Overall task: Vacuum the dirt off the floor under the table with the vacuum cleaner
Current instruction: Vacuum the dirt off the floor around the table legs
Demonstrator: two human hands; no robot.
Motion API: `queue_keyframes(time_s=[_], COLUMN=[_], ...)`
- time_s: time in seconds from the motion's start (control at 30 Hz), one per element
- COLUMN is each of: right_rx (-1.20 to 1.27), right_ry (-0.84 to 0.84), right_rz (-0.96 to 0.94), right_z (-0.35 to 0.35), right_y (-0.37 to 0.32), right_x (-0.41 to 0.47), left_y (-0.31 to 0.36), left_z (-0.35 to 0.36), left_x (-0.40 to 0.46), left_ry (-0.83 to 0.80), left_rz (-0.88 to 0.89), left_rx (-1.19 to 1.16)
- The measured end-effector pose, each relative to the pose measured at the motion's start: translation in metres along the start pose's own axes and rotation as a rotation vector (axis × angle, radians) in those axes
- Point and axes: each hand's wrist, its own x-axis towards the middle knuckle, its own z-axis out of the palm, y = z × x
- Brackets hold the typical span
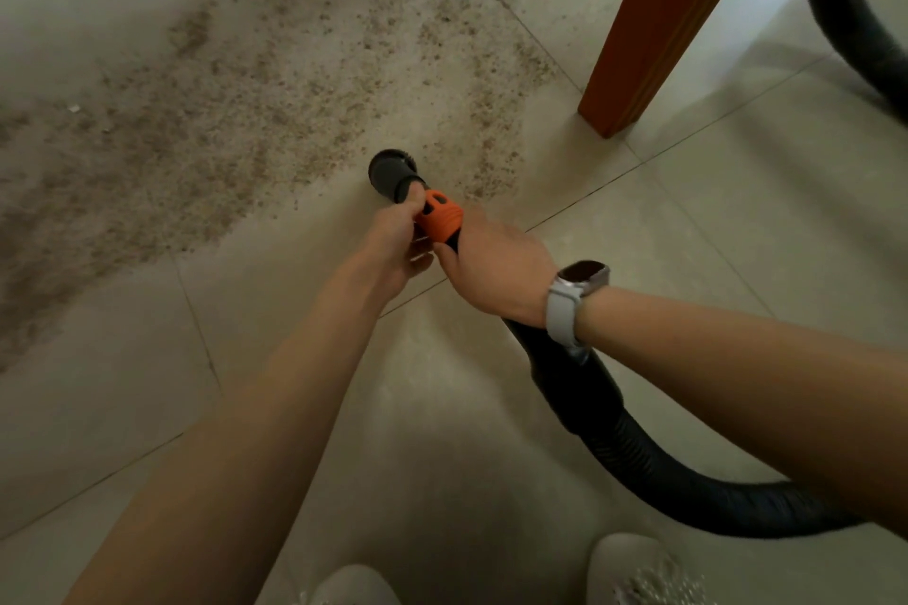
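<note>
My left hand (393,236) and right hand (491,265) both grip the nozzle (393,172), which points up-left into the dirt (221,113) lying just beyond its mouth.

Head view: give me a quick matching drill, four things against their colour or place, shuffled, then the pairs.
Things:
1. nozzle collar
2. vacuum hose
3. table leg
4. dirt

Descriptions:
A. spread over the tiles left of and beyond the nozzle
B. orange, between the two hands
C. reddish-brown wood, standing right of the dirt
D. black and ribbed, running back under the right forearm

Pairs: 1-B, 2-D, 3-C, 4-A
</note>
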Motion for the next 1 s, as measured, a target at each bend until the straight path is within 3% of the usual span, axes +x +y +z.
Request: queue_keyframes(time_s=[0.43, 1.0], right_rx=[-0.024, -0.057], right_ry=[-0.078, -0.023], right_rz=[0.123, 0.171], right_z=[0.0, -0.012], right_y=[0.045, 0.049], right_x=[-0.082, -0.07], left_y=[-0.059, -0.039], left_z=[0.044, 0.058], left_x=[-0.058, -0.046], left_ry=[-0.031, -0.075], left_rz=[0.048, 0.034], left_rx=[0.128, 0.17])
